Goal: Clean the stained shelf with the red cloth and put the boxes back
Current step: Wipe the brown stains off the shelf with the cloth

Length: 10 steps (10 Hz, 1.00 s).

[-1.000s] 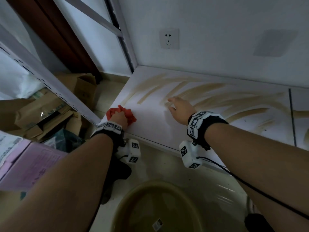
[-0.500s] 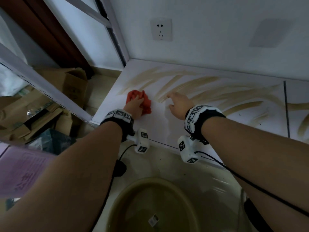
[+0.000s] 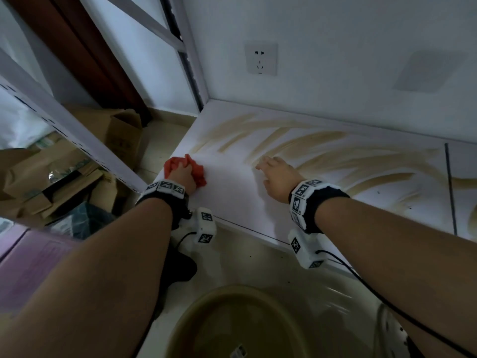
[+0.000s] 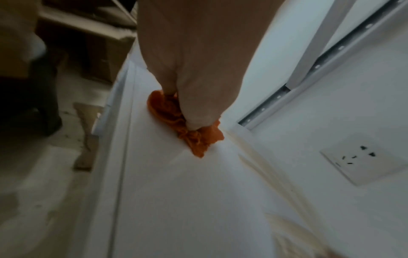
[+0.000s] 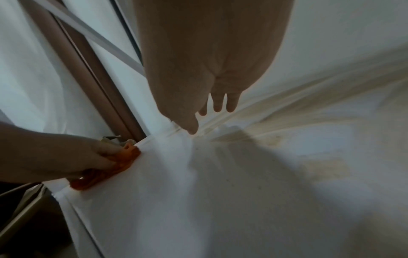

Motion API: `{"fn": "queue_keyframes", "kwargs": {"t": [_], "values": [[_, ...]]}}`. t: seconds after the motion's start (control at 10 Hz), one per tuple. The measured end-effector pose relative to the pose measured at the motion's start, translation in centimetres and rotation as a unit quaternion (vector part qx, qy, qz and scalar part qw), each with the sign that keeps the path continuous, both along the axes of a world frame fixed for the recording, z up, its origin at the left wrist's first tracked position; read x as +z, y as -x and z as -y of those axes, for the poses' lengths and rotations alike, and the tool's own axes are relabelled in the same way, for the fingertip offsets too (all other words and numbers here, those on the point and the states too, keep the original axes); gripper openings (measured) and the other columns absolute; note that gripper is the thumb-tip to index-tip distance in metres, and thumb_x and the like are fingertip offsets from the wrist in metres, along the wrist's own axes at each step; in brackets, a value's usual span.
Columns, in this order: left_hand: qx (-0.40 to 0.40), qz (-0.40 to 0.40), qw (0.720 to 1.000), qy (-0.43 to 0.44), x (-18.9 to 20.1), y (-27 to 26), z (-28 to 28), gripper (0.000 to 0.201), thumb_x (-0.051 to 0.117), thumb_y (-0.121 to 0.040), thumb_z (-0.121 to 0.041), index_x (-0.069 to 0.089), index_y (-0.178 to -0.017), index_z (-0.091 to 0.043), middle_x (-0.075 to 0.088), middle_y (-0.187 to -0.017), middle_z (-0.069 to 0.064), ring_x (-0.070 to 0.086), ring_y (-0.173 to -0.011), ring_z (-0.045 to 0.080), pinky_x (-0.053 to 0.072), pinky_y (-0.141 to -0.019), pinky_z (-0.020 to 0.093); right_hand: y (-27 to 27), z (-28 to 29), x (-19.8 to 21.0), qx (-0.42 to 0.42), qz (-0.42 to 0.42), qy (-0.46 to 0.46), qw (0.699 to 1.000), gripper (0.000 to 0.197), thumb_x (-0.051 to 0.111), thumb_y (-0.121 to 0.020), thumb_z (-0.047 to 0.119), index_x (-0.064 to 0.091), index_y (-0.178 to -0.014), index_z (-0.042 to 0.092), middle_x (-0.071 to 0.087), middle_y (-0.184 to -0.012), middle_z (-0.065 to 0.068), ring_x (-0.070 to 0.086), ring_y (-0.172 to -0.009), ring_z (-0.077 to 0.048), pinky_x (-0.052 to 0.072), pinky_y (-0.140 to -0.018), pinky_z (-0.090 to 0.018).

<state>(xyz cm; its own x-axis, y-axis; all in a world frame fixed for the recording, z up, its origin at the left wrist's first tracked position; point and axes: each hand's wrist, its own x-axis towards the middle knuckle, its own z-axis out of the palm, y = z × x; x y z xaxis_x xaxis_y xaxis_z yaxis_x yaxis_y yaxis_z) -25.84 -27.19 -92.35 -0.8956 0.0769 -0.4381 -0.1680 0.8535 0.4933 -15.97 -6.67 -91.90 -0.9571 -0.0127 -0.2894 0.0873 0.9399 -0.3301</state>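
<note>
Basin (image 3: 227,321), a round olive-brown one, sits nearest on the pale floor, between the two forearms. Just beyond it runs the front edge of the white shelf (image 3: 232,202). The left hand (image 3: 182,174) is at the shelf's left front corner, its fingers curled round the bunched red cloth (image 3: 198,171) and pressing it onto the board; the left wrist view shows the cloth (image 4: 194,137) crumpled under the fingertips, close to the side edge. The right hand (image 3: 276,177) rests palm down on the shelf, well to the right of the cloth, with straight, slightly spread fingers (image 5: 217,104) that hold nothing and reach the nearest stain. Tan streaks (image 3: 322,151) fan across the board from the back left corner towards the right, while the patch between the two hands is white. A dark seam (image 3: 450,189) crosses the shelf farther right. Off to the left, on the floor past the grey upright, lie cardboard boxes (image 3: 121,135) and flattened brown packaging, all apart from the shelf. On the wall behind the shelf is a white power socket (image 3: 261,58).
</note>
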Motion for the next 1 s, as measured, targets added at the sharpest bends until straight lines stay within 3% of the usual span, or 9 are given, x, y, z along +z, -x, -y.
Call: {"fn": "queue_keyframes", "kwargs": {"t": [0.1, 0.2, 0.3, 0.4, 0.6, 0.7, 0.8, 0.9, 1.0], "values": [[-0.056, 0.02, 0.997, -0.045, 0.0, 0.0, -1.2, 0.054, 0.04, -0.098, 0.001, 0.021, -0.149, 0.002, 0.023, -0.156, 0.016, 0.031, -0.14, 0.028, 0.041, -0.076, -0.001, 2.0, 1.2, 0.5, 0.039, -0.012, -0.023, 0.999, 0.054, 0.041, -0.095, 0.005, 0.028, -0.147, 0.013, 0.014, -0.157, -0.008, 0.014, -0.145, -0.026, 0.019, -0.116, -0.039], [-0.153, -0.018, 0.985, 0.076, 1.7, 0.3, -1.3, 0.054, 0.043, -0.099, -0.02, 0.025, -0.149, -0.009, 0.022, -0.156, 0.011, 0.03, -0.14, 0.029, 0.029, -0.106, 0.018, 4.2, 3.2, 0.7, 0.084, -0.04, -0.04, 0.995, 0.053, 0.042, -0.095, 0.007, 0.028, -0.146, 0.013, 0.015, -0.157, -0.008, 0.016, -0.144, -0.025, 0.023, -0.116, -0.04], [-0.071, -0.105, 0.992, 0.026, 2.0, 1.3, -0.1, 0.039, 0.028, -0.103, -0.022, 0.045, -0.135, -0.007, 0.046, -0.139, 0.015, 0.048, -0.123, 0.031, 0.037, -0.101, 0.036, 5.8, 5.4, 0.4, 0.114, -0.057, -0.04, 0.991, 0.051, 0.041, -0.096, 0.012, 0.028, -0.146, 0.012, 0.016, -0.157, -0.009, 0.018, -0.144, -0.025, 0.026, -0.115, -0.041], [-0.075, -0.146, 0.976, 0.14, 2.3, 2.1, 1.9, 0.029, 0.04, -0.098, -0.015, 0.056, -0.117, 0.0, 0.059, -0.122, 0.018, 0.058, -0.111, 0.034, 0.045, -0.093, 0.039, 7.1, 7.4, 0.0, 0.158, -0.073, -0.038, 0.984, 0.051, 0.041, -0.098, 0.02, 0.027, -0.146, 0.01, 0.018, -0.156, -0.008, 0.023, -0.142, -0.026, 0.027, -0.113, -0.04], [-0.069, -0.037, 0.964, 0.253, 1.3, 1.8, 4.4, 0.029, 0.042, -0.097, -0.009, 0.061, -0.114, 0.005, 0.061, -0.121, 0.019, 0.059, -0.114, 0.031, 0.047, -0.093, 0.033, 10.1, 10.9, -1.7, 0.232, -0.045, -0.061, 0.97, 0.064, 0.048, -0.093, 0.04, 0.022, -0.148, 0.023, 0.009, -0.158, -0.003, 0.017, -0.142, -0.029, 0.027, -0.113, -0.045], [-0.086, -0.025, 0.957, 0.275, 1.1, 1.9, 4.8, 0.029, 0.04, -0.098, -0.011, 0.062, -0.11, 0.003, 0.063, -0.119, 0.017, 0.061, -0.111, 0.03, 0.048, -0.09, 0.032, 11.3, 12.2, -2.6, 0.244, -0.007, -0.093, 0.965, 0.063, 0.046, -0.094, 0.046, 0.019, -0.149, 0.033, 0.002, -0.16, 0.001, 0.007, -0.144, -0.035, 0.014, -0.117, -0.05], [-0.101, -0.016, 0.952, 0.287, 1.0, 2.5, 4.9, 0.028, 0.041, -0.097, -0.012, 0.062, -0.108, 0.001, 0.063, -0.117, 0.015, 0.062, -0.109, 0.029, 0.048, -0.087, 0.031, 11.9, 12.8, -3.2, 0.233, 0.027, -0.111, 0.966, 0.055, 0.039, -0.097, 0.043, 0.02, -0.148, 0.035, 0.001, -0.16, 0.002, 0.002, -0.145, -0.037, 0.004, -0.117, -0.05], [-0.123, -0.007, 0.947, 0.295, 1.2, 2.7, 5.0, 0.024, 0.046, -0.094, -0.013, 0.064, -0.104, 0.0, 0.064, -0.112, 0.013, 0.063, -0.104, 0.028, 0.049, -0.082, 0.03, 12.6, 12.1, -3.8, 0.234, 0.013, -0.116, 0.965, 0.05, 0.035, -0.099, 0.037, 0.023, -0.148, 0.033, 0.006, -0.16, 0.001, 0.006, -0.146, -0.034, 0.005, -0.118, -0.049], [-0.151, -0.009, 0.94, 0.305, 1.2, 2.8, 5.0, 0.026, 0.05, -0.092, -0.017, 0.064, -0.106, 0.0, 0.063, -0.112, 0.013, 0.063, -0.102, 0.029, 0.053, -0.092, 0.037, 13.2, 9.6, -3.8, 0.21, 0.019, -0.143, 0.967, 0.052, 0.034, -0.099, 0.03, 0.018, -0.149, 0.033, 0.004, -0.16, -0.001, 0.004, -0.146, -0.033, 0.001, -0.119, -0.049]]}}
